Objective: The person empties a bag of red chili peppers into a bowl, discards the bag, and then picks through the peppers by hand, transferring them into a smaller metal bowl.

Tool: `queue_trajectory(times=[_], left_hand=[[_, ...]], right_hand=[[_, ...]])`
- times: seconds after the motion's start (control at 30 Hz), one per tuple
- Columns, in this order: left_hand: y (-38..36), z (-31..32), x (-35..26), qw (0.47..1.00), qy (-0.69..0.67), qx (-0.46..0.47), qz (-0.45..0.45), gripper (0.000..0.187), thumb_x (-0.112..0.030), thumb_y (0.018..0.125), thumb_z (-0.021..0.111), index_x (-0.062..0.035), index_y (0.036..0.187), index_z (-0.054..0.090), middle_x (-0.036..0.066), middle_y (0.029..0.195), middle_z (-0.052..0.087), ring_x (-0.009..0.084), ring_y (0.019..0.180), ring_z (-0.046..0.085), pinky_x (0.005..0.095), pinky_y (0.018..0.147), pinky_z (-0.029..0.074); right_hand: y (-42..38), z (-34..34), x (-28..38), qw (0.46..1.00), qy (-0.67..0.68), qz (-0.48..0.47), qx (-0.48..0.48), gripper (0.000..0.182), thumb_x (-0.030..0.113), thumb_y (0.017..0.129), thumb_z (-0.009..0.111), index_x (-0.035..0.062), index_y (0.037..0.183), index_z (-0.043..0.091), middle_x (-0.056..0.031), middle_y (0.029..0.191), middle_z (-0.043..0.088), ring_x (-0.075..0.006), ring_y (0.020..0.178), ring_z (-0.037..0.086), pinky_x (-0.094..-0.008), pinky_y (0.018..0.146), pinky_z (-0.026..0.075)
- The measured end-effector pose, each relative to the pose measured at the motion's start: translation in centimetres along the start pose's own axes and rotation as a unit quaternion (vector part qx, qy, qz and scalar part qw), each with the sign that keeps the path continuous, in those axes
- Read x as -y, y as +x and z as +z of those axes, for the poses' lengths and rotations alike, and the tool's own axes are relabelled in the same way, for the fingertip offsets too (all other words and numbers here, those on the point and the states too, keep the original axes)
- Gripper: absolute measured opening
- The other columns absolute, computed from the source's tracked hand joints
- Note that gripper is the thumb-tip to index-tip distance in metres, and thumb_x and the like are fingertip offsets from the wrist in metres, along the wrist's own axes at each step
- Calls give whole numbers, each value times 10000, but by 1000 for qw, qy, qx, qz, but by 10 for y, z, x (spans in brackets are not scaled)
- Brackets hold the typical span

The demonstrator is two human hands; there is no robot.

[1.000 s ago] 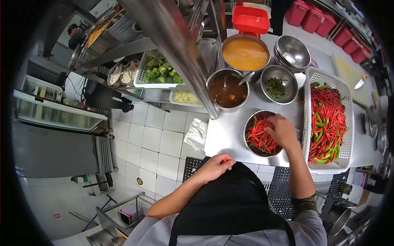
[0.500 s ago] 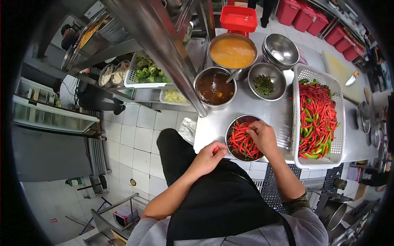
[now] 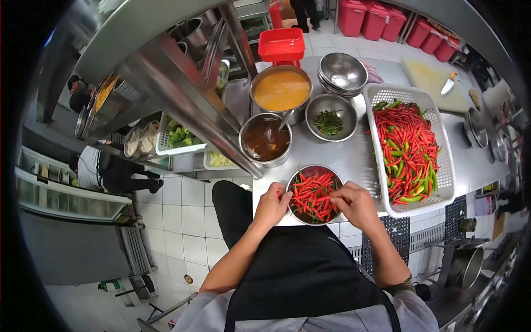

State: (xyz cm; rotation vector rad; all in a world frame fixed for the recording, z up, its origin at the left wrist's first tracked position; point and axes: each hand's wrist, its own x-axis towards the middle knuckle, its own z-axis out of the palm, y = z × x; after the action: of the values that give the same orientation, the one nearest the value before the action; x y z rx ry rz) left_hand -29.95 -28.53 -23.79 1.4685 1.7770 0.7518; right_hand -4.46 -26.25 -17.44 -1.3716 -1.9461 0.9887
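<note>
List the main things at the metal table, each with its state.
Chilli bowl: uncovered, well filled
White basket: uncovered, heaped with chillies
Pot of orange liquid: uncovered
Pot of brown liquid: uncovered, spoon leaning inside
Bowl of greens: uncovered, partly filled
Stacked bowls: nested, top one empty
Knife: lying on board

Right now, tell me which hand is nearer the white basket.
Right. The right hand is at the chili bowl, on its side facing the basket; the left hand is opposite.
</note>
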Motion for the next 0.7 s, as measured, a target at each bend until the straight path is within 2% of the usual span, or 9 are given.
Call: queue_trajectory(times=[0.03,0.13,0.17,0.27,0.3,0.4,0.5,0.57,0.7], left_hand=[[0,-7,-7,996,62,-46,52,291,-269,905,686,-11,992,582,115,750,628,202,677,605,342,656,493],[-5,-27,-44,996,-12,16,83,283,-273,930,669,-9,990,588,136,742,635,240,655,611,358,626,491],[-6,-26,-57,991,-80,91,50,250,-259,958,638,-14,966,591,73,766,639,132,680,582,291,636,480],[0,3,-43,954,-108,277,37,294,-291,1031,503,-22,949,589,22,785,581,104,759,540,264,716,456],[-2,8,-44,932,-143,332,15,343,-318,1057,437,-32,941,587,4,786,543,97,779,517,254,741,441],[-7,14,-46,920,-190,343,-18,414,-373,1078,347,-81,834,511,-15,692,455,93,594,416,247,550,371],[-1,12,-37,869,-309,360,-138,412,-378,1081,324,-96,824,479,-27,653,396,89,535,340,240,494,305],[-1,6,-36,865,-328,344,-159,365,-348,1077,341,-88,872,495,-20,667,404,87,546,346,233,501,303],[0,-6,-33,841,-431,276,-175,268,-279,1062,388,-71,963,524,-3,720,443,87,580,386,229,513,316]], right_hand=[[-4,-1,1,1000,-9,-7,2,91,81,820,732,35,899,726,-133,817,656,-302,722,655,-377,657,514],[-10,4,2,998,37,-44,10,117,87,809,764,38,913,741,-73,747,603,-165,587,563,-303,544,443],[-10,6,6,997,54,-47,14,106,83,809,767,36,897,731,-67,751,600,-160,588,565,-294,545,442],[-5,11,13,995,86,-18,39,64,52,819,728,16,858,691,-102,787,624,-238,659,628,-340,601,487],[-5,17,8,993,115,-2,25,62,32,812,722,5,836,672,-94,761,606,-209,634,607,-324,575,468],[-4,32,4,990,133,38,-23,62,18,808,712,-5,814,654,-89,746,592,-185,613,586,-313,554,450],[2,51,12,991,64,13,-114,56,-3,800,693,-11,804,638,-128,767,602,-278,654,611,-367,579,473],[10,54,13,987,29,3,-160,39,-10,799,680,-1,815,645,-158,814,622,-349,730,630,-410,642,499],[28,46,-5,994,-9,65,-85,70,22,812,670,24,882,661,-148,880,644,-353,799,652,-426,728,525]])
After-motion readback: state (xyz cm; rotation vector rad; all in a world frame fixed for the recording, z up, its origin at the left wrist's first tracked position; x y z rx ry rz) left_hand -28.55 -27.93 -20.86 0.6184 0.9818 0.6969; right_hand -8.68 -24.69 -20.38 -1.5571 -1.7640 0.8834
